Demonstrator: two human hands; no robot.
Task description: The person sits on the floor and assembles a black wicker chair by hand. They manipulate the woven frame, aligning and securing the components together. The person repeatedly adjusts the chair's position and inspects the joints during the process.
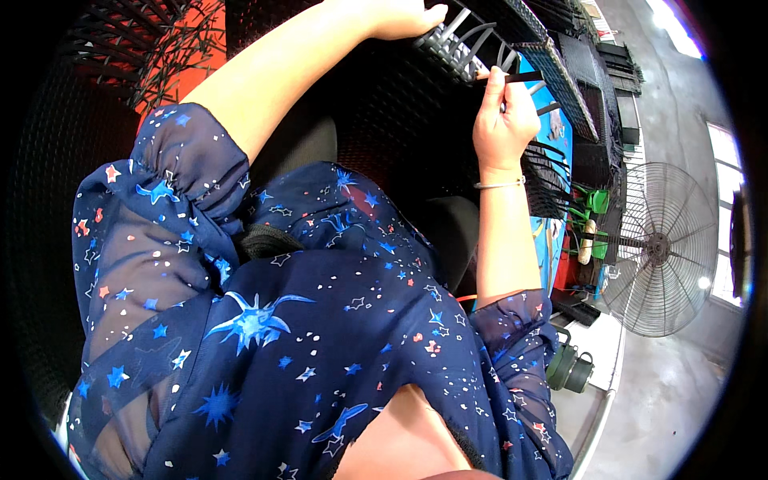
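My right hand (508, 120) is closed in a pinch on a flat black strip (525, 78), whose end sticks out to the right past the fingers. It works right beside the edge of a black woven piece (452, 54), where several loose strips (478, 35) curve outward. My left hand (398, 18) is at the top of the view, by the same woven edge. Its thumb points right toward that edge; the other fingers are hidden, so their grip cannot be made out. Dark woven material surrounds my lap.
Black strips lie on a red surface (188, 60) at the upper left. A blue surface (566, 152) and stacked black woven panels (580, 76) are on the right. Farther right stand a large fan (658, 248), a green object (597, 202) and a dark green bottle (570, 366).
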